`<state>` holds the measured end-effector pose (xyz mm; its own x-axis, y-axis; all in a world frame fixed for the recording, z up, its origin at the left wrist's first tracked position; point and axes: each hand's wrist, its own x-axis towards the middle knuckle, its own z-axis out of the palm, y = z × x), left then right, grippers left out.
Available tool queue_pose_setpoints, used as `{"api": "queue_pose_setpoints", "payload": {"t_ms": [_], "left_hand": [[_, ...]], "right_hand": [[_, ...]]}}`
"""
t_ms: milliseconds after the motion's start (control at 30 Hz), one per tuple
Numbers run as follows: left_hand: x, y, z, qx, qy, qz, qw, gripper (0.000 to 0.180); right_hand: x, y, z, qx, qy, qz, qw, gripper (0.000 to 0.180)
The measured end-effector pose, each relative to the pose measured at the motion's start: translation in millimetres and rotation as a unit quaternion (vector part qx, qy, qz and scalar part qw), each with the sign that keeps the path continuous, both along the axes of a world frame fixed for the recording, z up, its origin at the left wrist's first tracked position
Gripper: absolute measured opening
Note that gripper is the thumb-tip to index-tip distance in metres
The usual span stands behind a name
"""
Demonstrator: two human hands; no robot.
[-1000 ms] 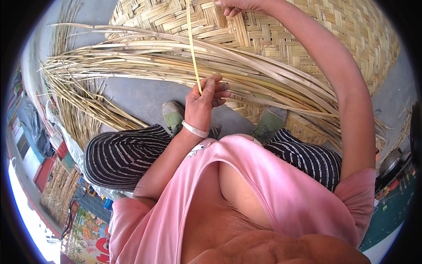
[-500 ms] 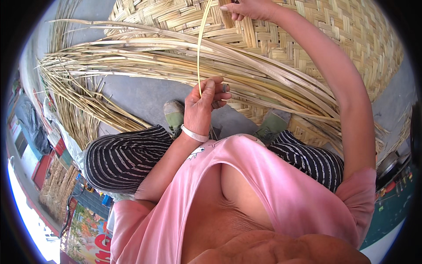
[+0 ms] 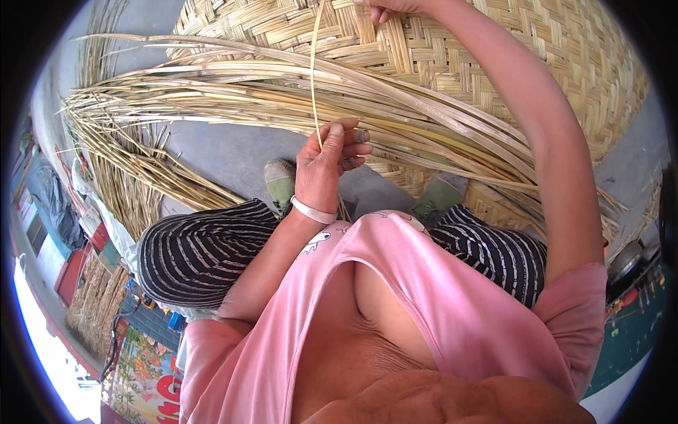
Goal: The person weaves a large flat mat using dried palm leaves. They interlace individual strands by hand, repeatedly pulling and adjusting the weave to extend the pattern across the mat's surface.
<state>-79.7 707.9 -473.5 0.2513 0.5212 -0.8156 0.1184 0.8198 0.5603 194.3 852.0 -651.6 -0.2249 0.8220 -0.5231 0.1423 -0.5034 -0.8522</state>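
Watching the head cam feed here. One thin, pale yellow strip (image 3: 313, 78), flat and glossy like split bamboo, runs almost straight up and down with a slight bow between my two hands. My left hand (image 3: 326, 166) has it pinched at the bottom, thumb pressed against the fingers with the strip clamped in between; there's a white bangle (image 3: 313, 210) on that wrist. My right hand (image 3: 395, 7) is way up at the top edge with the fingers curled closed, right where the strip's upper end arrives, but the hand is cut off by the frame, so I can't tell for sure how it grips.

Behind the strip is a big woven mat (image 3: 508, 63), checkerboard plaiting in wide flat straw-coloured bands, looks stiff and dry. Its unwoven ends fan out into a long loose sheaf of splints (image 3: 212, 92) sweeping left, some curling and frayed at the tips.

Lower down, striped black and white trousers (image 3: 205, 247) and a smooth pink top (image 3: 452, 297) fill the view. Two greenish shoes (image 3: 280, 182) peek out on grey concrete, partly hidden by my arm and the splints. The edges are fisheye-bent and hard to read.
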Motion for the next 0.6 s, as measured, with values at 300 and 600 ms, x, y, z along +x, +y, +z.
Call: {"api": "queue_pose_setpoints", "payload": {"t_ms": [300,600], "left_hand": [[25,51,-38,0.204,0.055,-0.14,0.967,0.035],[58,75,-109,0.408,0.353,-0.422,0.728,0.035]], "right_hand": [[-22,-17,56,0.065,-0.14,0.051,0.987,0.022],[-17,-3,17,0.015,-0.082,0.036,0.996,0.016]]}}
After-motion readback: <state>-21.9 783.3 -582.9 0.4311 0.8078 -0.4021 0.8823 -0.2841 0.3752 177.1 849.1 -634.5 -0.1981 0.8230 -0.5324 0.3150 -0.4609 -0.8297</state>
